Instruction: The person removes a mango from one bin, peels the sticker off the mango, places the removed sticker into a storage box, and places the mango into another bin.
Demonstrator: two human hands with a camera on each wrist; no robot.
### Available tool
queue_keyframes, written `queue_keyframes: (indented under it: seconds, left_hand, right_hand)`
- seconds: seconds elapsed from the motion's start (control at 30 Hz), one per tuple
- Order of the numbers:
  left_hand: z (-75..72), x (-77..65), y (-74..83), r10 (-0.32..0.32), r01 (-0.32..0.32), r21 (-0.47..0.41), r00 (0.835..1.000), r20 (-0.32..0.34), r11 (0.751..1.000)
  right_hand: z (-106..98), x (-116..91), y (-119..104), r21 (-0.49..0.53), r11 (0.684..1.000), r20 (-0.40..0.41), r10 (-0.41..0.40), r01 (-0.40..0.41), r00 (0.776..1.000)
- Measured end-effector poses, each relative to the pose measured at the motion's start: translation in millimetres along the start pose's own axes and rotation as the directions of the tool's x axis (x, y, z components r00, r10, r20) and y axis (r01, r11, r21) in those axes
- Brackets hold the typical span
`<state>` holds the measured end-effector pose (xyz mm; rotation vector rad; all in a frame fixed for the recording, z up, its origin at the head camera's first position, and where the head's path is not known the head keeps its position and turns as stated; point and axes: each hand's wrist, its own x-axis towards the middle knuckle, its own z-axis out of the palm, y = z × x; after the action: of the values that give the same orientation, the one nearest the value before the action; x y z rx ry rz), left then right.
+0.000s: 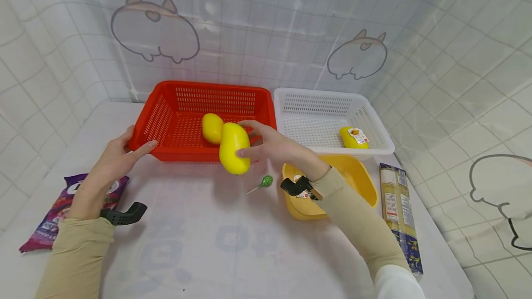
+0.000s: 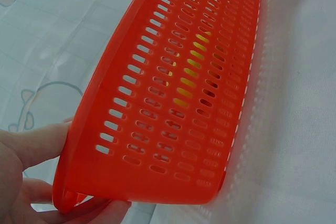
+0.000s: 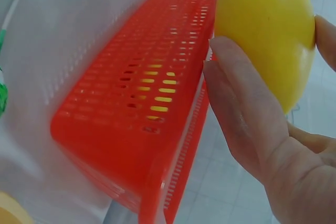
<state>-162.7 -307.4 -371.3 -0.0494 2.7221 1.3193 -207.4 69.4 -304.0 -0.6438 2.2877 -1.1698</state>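
In my right hand [image 1: 270,144] I hold a yellow mango [image 1: 234,148], thumb on one side and fingers on the other, over the front rim of the red basket [image 1: 191,155]. Another mango [image 1: 212,128] lies inside that basket, showing yellow through its slots in both wrist views. My left hand [image 1: 118,156] grips the basket's front left corner, with the thumb over the rim and fingers beneath it in the left wrist view. A green-wrapped lollipop [image 1: 267,181] lies on the table just in front of the red basket.
A white basket [image 1: 316,146] with a labelled mango [image 1: 353,138] stands at the back right. Before it sits a yellow bin [image 1: 365,183], partly behind my right wrist. A pasta packet [image 1: 400,216] lies at the right, a purple snack bag [image 1: 54,218] under my left forearm.
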Motion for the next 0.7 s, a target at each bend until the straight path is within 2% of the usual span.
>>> queue_keyframes:
  seconds: [0.13, 0.53, 0.7]
  left_hand:
    - [0.7, 0.0, -0.9, 0.004, -0.004, 0.000, 1.000, 0.000, 1.000]
    - [0.6, -0.2, -2.4, 0.008, -0.008, -0.007, 1.000, 0.004, 1.000]
    - [0.5, -1.2, -1.8, 0.007, -0.006, -0.009, 1.000, 0.005, 1.000]
  right_hand:
    - [-4.2, 5.6, -2.9, -0.014, 1.000, 0.000, -0.007, 0.007, 1.000]
    - [-12.0, 20.1, -9.9, 0.101, 0.995, 0.026, 0.024, -0.026, 0.999]
    - [-15.2, 28.5, -11.2, 0.098, 0.994, 0.029, 0.041, -0.044, 0.999]
